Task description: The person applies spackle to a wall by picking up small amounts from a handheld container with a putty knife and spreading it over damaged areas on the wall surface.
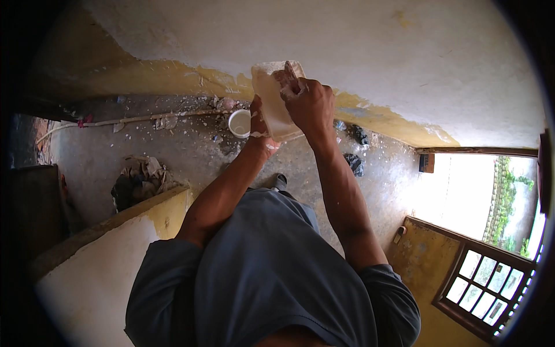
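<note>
My left hand (pixel 258 120), smeared with white paste, grips a cream-coloured rectangular tray (pixel 270 104) from its left side and underneath. The tray is tilted up in front of the wall, and pale paste coats its upper part. Over its upper right part my right hand (pixel 312 107) is closed round a small paste-smeared hand tool (pixel 289 72). One brownish end of this tool sticks up past the fingers; the rest is hidden, so its exact kind does not show.
Ahead rises a wall (pixel 370 63), whitish above and bare yellow low down. On the spattered floor (pixel 202 150) stand a white bucket (pixel 239 124), a long pole (pixel 150 118) and dark plastic bags (pixel 354 165). A low wall (pixel 115 243) lies left; a bright doorway (pixel 457 191) opens right.
</note>
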### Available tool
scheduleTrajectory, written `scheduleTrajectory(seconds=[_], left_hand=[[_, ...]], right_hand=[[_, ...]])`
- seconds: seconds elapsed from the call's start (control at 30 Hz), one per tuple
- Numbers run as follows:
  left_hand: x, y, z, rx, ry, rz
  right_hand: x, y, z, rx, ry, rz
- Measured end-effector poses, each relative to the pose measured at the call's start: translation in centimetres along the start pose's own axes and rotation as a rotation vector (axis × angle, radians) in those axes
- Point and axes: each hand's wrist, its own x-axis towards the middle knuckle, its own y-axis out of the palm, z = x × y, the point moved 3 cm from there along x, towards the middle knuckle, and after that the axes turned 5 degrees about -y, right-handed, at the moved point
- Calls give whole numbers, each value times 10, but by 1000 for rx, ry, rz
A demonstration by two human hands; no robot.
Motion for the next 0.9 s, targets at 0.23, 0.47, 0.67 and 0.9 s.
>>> scheduleTrajectory(seconds=[0.23,0.47,0.67,0.9], left_hand=[[1,4,-1,50,42,-49],[-5,10,-1,-54,-3,-54],[8,0,1,-353,-41,216],[-2,2,4,-95,-20,-54]], right_hand=[[-3,4,5,67,19,88],[-14,7,2,197,64,44],[-16,9,11,97,10,67],[-10,1,2,85,-11,81]])
